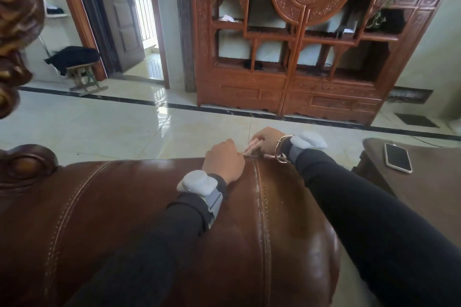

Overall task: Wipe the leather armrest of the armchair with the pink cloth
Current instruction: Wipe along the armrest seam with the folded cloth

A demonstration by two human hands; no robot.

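The brown leather armrest (154,207) of the armchair fills the lower half of the view, with a stitched seam running along it. My left hand (224,161) rests on the far edge of the armrest, fingers curled shut. My right hand (265,142) is just beyond it at the same edge, closed on a small strip of the pink cloth (252,146). Most of the cloth is hidden behind the hands and the armrest edge. The two hands nearly touch at the seam.
A dark side table (424,182) with a phone (398,158) on it stands to the right. Beyond the armrest lies glossy tiled floor (124,127), then a carved wooden cabinet (299,57) and an open doorway (142,20). A small stool (83,75) with dark clothing stands at the far left.
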